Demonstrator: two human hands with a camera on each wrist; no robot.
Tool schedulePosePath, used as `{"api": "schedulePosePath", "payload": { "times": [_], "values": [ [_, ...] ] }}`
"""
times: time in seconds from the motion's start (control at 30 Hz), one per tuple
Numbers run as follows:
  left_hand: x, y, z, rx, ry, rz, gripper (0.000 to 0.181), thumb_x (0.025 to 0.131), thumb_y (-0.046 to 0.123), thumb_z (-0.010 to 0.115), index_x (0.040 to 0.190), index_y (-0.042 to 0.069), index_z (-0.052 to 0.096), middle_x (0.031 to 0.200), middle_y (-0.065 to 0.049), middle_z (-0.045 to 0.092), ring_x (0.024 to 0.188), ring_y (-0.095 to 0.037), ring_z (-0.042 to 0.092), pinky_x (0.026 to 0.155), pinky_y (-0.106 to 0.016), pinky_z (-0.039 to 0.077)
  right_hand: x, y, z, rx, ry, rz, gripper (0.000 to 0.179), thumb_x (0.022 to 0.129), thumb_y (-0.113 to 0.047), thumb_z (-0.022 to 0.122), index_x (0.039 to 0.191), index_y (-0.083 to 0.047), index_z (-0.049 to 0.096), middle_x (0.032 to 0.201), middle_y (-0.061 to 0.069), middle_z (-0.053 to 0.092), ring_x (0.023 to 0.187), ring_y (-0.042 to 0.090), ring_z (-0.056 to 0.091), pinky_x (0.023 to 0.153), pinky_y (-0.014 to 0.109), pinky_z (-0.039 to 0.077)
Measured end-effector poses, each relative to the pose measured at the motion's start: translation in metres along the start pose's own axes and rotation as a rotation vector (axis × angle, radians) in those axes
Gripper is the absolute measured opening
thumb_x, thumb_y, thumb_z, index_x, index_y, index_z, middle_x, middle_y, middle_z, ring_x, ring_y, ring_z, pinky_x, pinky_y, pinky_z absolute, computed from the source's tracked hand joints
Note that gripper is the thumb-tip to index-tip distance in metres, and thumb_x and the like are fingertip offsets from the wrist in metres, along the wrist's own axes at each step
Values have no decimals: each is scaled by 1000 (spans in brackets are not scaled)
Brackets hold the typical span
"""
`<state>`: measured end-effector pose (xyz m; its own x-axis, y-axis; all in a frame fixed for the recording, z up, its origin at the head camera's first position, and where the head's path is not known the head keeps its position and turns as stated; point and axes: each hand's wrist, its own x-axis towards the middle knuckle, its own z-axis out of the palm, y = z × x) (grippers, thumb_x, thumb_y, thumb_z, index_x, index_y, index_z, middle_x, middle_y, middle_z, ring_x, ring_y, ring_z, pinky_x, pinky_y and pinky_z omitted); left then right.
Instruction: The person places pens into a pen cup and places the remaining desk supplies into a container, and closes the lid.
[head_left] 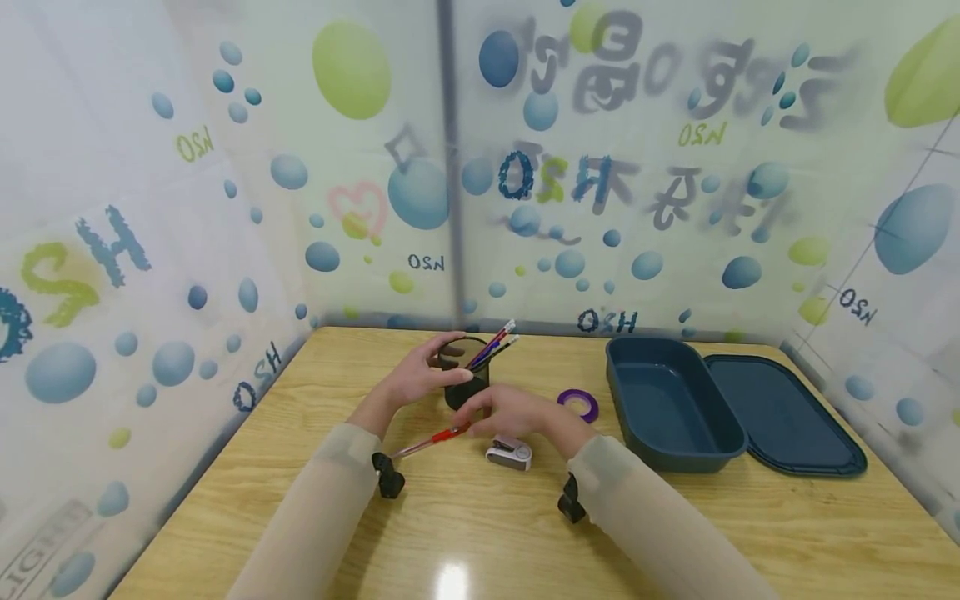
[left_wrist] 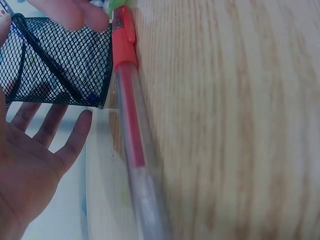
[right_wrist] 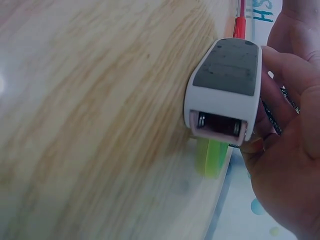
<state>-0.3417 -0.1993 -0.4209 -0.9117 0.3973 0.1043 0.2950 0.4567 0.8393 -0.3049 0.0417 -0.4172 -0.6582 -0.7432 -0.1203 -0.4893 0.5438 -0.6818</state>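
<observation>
My left hand (head_left: 420,372) grips the black mesh pen holder (head_left: 457,396), thumb at its front and fingers behind it. Pencils (head_left: 491,343) lean in the holder towards the right. A red-capped pen (left_wrist: 125,50) lies on the table in front of it, its clear barrel pointing at my left wrist. My right hand (head_left: 510,411) hovers with loosely bent fingers, fingertips right at the capped end of the pen. Under the right palm sits a small white and grey stapler (right_wrist: 225,85). A yellow-green block (right_wrist: 210,157) shows partly behind the stapler in the right wrist view.
A roll of purple tape (head_left: 579,406) lies to the right of my right hand. Farther right stands a dark blue open box (head_left: 678,457), with its flat lid (head_left: 795,417) beside it. Printed curtains (head_left: 375,292) hang behind the table (head_left: 360,550).
</observation>
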Motion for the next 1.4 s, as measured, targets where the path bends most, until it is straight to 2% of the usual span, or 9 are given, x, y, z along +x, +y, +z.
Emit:
{"api": "schedulePosePath", "payload": {
  "times": [0.13,0.47,0.63,0.8,1.07,1.27,1.4],
  "values": [
    [0,1,0,4,3,-4,77,100,39,81,167,29,44,161,-13,57,146,-39,56,118,-62,48,3,-3,3,-15,9,-1,28,105,-17,75,133,-21,81,127,-6,81,110,7,68,109,40,54],
    [0,1,0,0,-1,-8,77,100,40,80,168,30,44,162,-13,56,146,-40,56,115,-62,50,12,-6,7,-33,-7,42,25,103,-13,77,126,-20,85,121,-4,79,105,6,64,99,33,56],
    [0,0,0,1,-4,-13,80,101,41,80,169,26,42,162,-15,55,145,-43,56,113,-62,53,12,-7,10,-48,-6,67,24,102,-14,79,123,-23,86,113,-7,81,94,8,64,90,31,56],
    [1,-3,0,-4,-8,-5,81,102,41,79,170,22,40,162,-17,55,144,-44,56,110,-60,55,13,-9,13,-45,-2,63,24,101,-12,80,121,-24,86,105,-9,80,88,10,63,86,30,54],
    [0,-3,0,1,-7,-12,80,101,41,80,170,25,41,162,-15,56,144,-45,56,112,-63,53,10,-14,15,-24,1,62,23,100,-11,81,118,-23,87,94,-6,73,83,12,58,77,28,49],
    [0,-3,0,6,-2,-21,80,101,42,80,169,29,42,163,-15,55,144,-45,56,113,-64,51,9,-12,15,-14,9,36,25,100,-9,78,120,-21,86,93,-7,72,82,11,59,77,27,50],
    [0,-4,0,12,1,-21,81,101,43,80,170,27,41,163,-14,53,144,-45,56,114,-65,50,5,-11,13,-11,30,18,25,102,-11,76,122,-22,85,96,-8,73,83,10,59,77,26,52]
  ]
}}
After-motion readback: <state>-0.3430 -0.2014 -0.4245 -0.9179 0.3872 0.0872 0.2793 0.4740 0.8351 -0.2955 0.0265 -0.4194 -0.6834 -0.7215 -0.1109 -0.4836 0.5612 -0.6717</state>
